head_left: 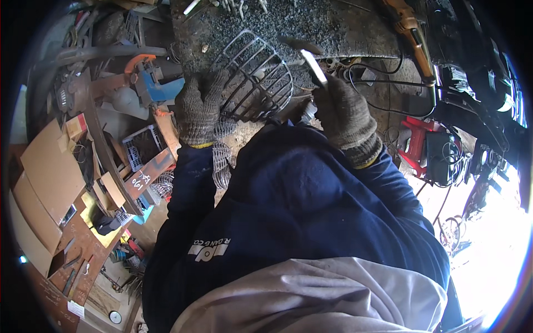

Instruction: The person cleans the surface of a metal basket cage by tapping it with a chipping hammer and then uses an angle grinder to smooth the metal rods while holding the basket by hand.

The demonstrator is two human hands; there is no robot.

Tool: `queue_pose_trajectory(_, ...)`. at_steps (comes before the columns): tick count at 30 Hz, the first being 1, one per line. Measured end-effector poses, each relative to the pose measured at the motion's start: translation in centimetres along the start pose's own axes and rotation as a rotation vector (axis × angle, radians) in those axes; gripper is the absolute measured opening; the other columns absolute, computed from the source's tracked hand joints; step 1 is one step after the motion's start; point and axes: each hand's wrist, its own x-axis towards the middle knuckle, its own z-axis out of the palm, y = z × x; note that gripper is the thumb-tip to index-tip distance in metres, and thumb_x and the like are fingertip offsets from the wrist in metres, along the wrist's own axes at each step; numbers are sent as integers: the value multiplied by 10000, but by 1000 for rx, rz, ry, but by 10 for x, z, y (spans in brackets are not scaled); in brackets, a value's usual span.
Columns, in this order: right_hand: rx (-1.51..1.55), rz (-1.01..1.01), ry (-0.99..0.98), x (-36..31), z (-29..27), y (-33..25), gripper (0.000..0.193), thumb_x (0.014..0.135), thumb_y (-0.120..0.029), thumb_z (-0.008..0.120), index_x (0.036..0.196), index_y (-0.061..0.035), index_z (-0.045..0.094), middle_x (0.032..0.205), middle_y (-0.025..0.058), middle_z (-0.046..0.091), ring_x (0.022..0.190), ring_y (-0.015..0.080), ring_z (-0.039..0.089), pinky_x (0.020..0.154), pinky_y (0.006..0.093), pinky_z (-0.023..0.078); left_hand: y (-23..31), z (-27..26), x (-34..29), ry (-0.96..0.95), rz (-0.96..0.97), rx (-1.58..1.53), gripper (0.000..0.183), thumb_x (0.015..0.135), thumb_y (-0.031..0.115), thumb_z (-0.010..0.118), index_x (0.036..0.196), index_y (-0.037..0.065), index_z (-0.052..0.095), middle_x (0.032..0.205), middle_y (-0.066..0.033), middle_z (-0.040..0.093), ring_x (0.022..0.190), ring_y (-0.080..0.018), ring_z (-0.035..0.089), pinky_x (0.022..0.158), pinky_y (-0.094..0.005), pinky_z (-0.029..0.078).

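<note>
Both hands were observed in knitted grey-brown gloves with yellow-edged cuffs, held well apart, one on each side of a black metal grille (258,77). The grille was located at the front edge of a dark bench (366,40), between the hands; its rounded frame was crossed by parallel bars and was seen tilted. The left hand (200,108) was placed at the grille's left side, with a finger or thumb laid against the frame; whether a bar was enclosed by its fingers could not be told. The right hand (345,111) was closed around the pale handle of a hammer (315,67), whose dark head was pointed away from the body, near the grille's upper right side and apparently clear of it.

The bench surface was covered with dark grit (327,25), and a pale rod (191,6) was noted at its far edge. Below the left hand, stacked wire loops (222,161) were seen beside the sleeve. An orange-bodied power tool (413,39) was positioned at upper right, with a black cable (434,100) near it. A red metal stand (413,145) was recorded beyond the right forearm. On the left, a blue and orange clamp-like device (158,87) and cardboard sheets (53,177) were noted.
</note>
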Motion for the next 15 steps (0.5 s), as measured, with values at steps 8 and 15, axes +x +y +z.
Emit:
queue_pose_trajectory(8,-63,74,-91,10,-6,-15,279,1043,-211,612,1240,-17,646,798,53,668,728,127,647,656,318,522,-6,6,7,35,100,-44,447,919,473,754,967,34,689,839,-167,718,777,-325,713,705,-417,519)
queue_pose_trajectory(15,-460,-224,-74,11,-3,13,288,1043,-247,587,1241,-49,658,856,168,690,794,347,706,708,422,544,5,2,5,13,62,-10,417,920,455,759,958,44,699,844,-160,725,783,-319,719,695,-412,525)
